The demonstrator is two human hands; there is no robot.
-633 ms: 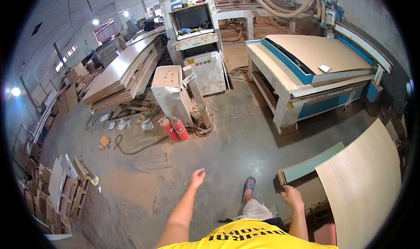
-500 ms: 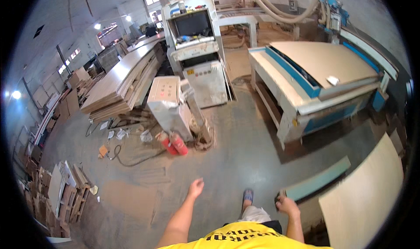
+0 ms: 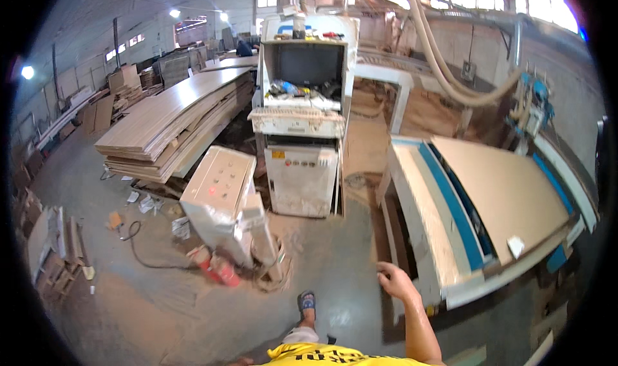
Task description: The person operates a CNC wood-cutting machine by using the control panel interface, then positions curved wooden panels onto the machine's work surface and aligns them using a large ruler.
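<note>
My right hand (image 3: 398,281) hangs in front of me at the left side of the machine table (image 3: 418,218). Its fingers are loosely bent and a little apart, and I see nothing in them. In the picture it overlaps the table's near left side; whether it touches is hard to tell. Only a sliver of skin shows at the lower edge on my left side, and my left hand is out of sight. A large tan board (image 3: 502,192) lies on the table, with a small white scrap (image 3: 515,246) on its near corner.
Ahead stands a dusty control cabinet (image 3: 299,179) with a dark screen. Left of it are a tilted button console (image 3: 219,182), red fire extinguishers (image 3: 222,271) and a cable (image 3: 145,253). Stacked panels (image 3: 161,118) fill the left; wood offcuts (image 3: 58,256) lie farther left.
My view has lifted and I have come closer to the cabinet and table. My right hand has moved away from the green strip at lower right. My left hand has dropped out of view.
</note>
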